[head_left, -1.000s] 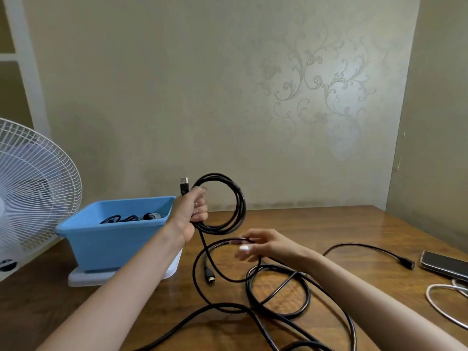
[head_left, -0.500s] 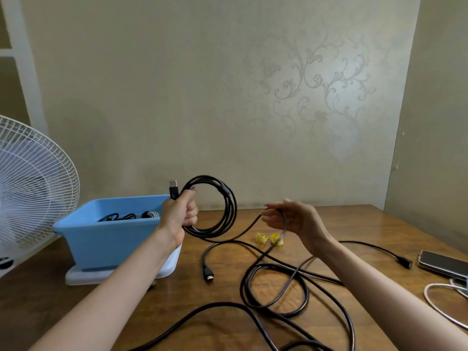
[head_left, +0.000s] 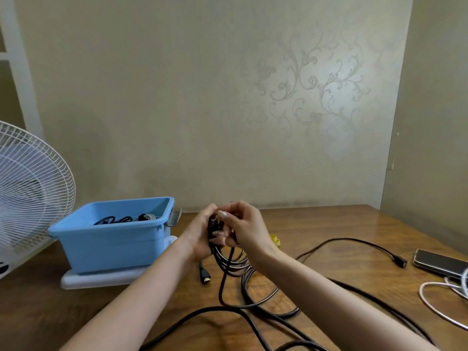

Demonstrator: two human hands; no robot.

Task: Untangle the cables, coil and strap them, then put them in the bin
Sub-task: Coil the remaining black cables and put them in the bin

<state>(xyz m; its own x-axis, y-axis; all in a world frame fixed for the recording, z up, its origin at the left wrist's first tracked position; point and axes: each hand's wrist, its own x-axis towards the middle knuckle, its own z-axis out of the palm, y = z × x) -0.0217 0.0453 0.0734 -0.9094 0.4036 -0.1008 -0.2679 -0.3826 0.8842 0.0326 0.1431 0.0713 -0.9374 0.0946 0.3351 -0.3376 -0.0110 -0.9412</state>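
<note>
Coiling looks to be the step in hand: the black cable [head_left: 229, 282] is partly wound into a coil [head_left: 228, 260] that hangs just above the middle of the bench [head_left: 329, 231], held at its top by both hands. The left hand [head_left: 200, 235] has its fingers [head_left: 216, 233] curled round the bundled turns. The right hand [head_left: 247, 228] sits close against it, its own fingers clamped on the same bundle, as if laying in a fresh turn. To do this well, each new loop should match the others in size, the left grip should be firm enough that no turn slips, and the loose length lying toward the near edge should be drawn in slowly, since it crosses itself there and may snag. A plug [head_left: 205, 276] sits just below the left wrist. The yellow straps [head_left: 275, 239] lie just beyond the right wrist, handy for tying. The blue bin [head_left: 109, 247], with dark cables in it, stands toward the left edge beside a fan [head_left: 30, 188]. Toward the right edge lie a black connector [head_left: 399, 262], a phone [head_left: 440, 262] and a white cable [head_left: 435, 307]; whether that connector belongs to this cable I cannot tell.
</note>
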